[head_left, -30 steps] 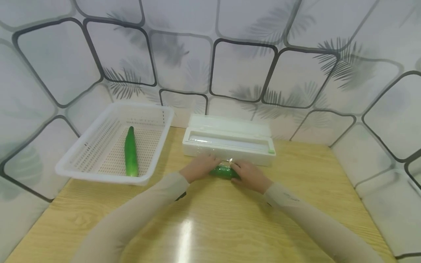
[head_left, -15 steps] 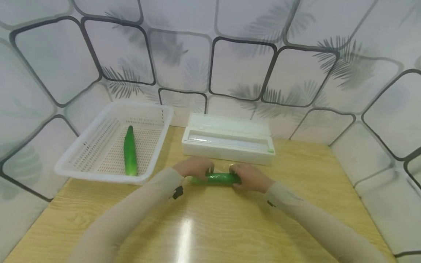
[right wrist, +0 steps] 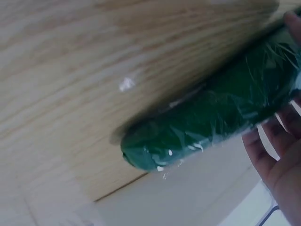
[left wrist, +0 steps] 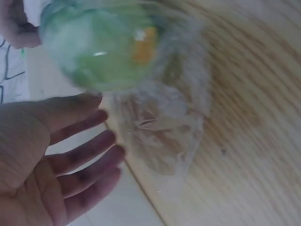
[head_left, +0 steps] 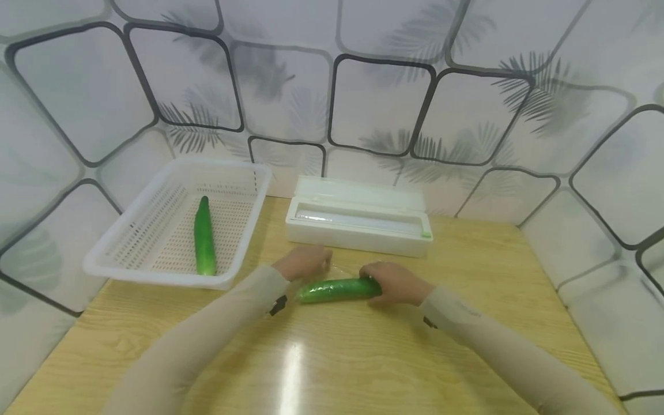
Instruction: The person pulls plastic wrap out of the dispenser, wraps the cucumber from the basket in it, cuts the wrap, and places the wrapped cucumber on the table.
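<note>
A cucumber wrapped in clear film (head_left: pixel 337 289) lies across the wooden table (head_left: pixel 332 357) in front of the white cling film dispenser (head_left: pixel 358 222). My right hand (head_left: pixel 374 282) grips its right end, with the thumb and fingers (right wrist: pixel 275 155) around the wrapped cucumber (right wrist: pixel 211 122). My left hand (head_left: pixel 315 262) hovers just behind the left end, its fingers (left wrist: pixel 89 150) straight and apart, holding nothing. In the left wrist view the wrapped cucumber end (left wrist: pixel 103 47) shows, with a loose crumpled tail of film (left wrist: pixel 160 136) lying on the table.
A white perforated basket (head_left: pixel 155 274) stands at the left and holds a bare cucumber (head_left: pixel 204 236). Patterned walls close in behind and on both sides. Bare table stretches toward me.
The wrapped cucumber has moved toward me, away from the dispenser. My left hand has let go of it and opened; my right hand has kept its hold on the right end.
</note>
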The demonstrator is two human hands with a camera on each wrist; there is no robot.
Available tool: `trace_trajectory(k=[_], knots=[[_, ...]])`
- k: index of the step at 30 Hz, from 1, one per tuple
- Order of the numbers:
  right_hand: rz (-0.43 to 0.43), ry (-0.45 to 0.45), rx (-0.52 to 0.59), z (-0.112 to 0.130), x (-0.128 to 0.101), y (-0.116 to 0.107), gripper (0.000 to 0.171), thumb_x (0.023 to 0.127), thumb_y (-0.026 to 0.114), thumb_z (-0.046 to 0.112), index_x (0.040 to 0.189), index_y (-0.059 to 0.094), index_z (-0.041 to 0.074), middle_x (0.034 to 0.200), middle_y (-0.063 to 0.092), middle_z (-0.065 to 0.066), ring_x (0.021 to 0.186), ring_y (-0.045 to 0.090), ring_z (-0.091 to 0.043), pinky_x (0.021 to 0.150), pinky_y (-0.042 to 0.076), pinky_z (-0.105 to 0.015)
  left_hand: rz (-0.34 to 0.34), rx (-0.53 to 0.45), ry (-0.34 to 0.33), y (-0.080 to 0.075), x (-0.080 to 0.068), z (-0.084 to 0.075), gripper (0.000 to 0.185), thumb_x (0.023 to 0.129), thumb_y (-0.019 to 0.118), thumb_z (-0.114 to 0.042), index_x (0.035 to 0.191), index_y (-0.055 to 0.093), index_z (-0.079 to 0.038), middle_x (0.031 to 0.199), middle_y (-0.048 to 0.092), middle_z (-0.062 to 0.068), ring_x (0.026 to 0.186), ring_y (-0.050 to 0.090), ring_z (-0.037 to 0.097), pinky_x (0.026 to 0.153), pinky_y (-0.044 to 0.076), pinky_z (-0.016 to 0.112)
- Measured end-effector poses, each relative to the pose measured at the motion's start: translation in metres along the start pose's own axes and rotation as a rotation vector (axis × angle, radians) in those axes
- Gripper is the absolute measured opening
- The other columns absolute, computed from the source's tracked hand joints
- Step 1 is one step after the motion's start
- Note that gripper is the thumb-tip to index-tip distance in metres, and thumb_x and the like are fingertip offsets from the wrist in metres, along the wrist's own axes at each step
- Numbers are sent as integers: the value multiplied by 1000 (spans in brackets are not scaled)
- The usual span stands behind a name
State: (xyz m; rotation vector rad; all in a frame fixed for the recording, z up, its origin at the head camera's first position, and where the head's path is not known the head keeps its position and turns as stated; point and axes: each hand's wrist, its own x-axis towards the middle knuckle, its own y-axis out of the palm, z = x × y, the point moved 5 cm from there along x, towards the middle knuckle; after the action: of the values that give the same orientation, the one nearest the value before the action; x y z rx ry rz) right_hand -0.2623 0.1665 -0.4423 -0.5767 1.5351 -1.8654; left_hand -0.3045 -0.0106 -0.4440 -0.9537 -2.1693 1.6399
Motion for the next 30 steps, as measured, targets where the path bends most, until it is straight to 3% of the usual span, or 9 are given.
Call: trace_trajectory(k=[3, 7, 13, 21, 25, 30], knots=[[-35, -8, -52, 1, -1, 3, 48, 72, 78, 25, 112, 57, 11, 104, 65, -3, 93, 61, -17, 87, 52, -36, -74, 7, 20, -1, 6, 0, 6, 82, 63, -7, 82, 64, -12, 81, 58, -1, 69, 53, 12, 63, 47, 21], [-79, -35, -121, 5, -3, 4, 46, 73, 77, 21, 113, 56, 10, 107, 62, -6, 93, 60, -19, 85, 52, -36, -116, 36, 44, -4, 11, -1, 8, 78, 65, -5, 75, 64, -12, 74, 60, -1, 66, 53, 12, 60, 47, 20], [-109, -43, -132, 11, -5, 1, 44, 74, 77, 23, 111, 59, 8, 106, 57, -7, 89, 56, -16, 82, 53, -33, -96, 111, 62, -1, 17, 3, 9, 79, 68, -8, 72, 64, -12, 73, 62, 0, 66, 55, 13, 63, 48, 22], [-39, -26, -106, 9, -7, 5, 49, 78, 73, 28, 119, 58, 4, 109, 58, -8, 92, 57, -16, 82, 53, -32, -72, 124, 6, 1, 23, 13, 22, 81, 63, -7, 62, 54, -14, 66, 56, -1, 59, 51, 13, 58, 46, 21], [-45, -45, -106, 10, -8, 4, 53, 80, 72, 27, 123, 56, 1, 111, 58, -10, 94, 58, -17, 83, 54, -33, -92, 143, 11, -7, 18, 8, 18, 84, 61, -8, 67, 58, -11, 70, 59, 2, 64, 54, 16, 63, 49, 24], [-30, -14, -101, 7, -9, 4, 57, 81, 70, 29, 128, 53, 2, 116, 59, -13, 100, 60, -22, 88, 54, -36, -204, 174, 66, -26, 6, -15, 4, 88, 57, -6, 90, 61, -5, 84, 63, 7, 77, 58, 20, 73, 52, 29]])
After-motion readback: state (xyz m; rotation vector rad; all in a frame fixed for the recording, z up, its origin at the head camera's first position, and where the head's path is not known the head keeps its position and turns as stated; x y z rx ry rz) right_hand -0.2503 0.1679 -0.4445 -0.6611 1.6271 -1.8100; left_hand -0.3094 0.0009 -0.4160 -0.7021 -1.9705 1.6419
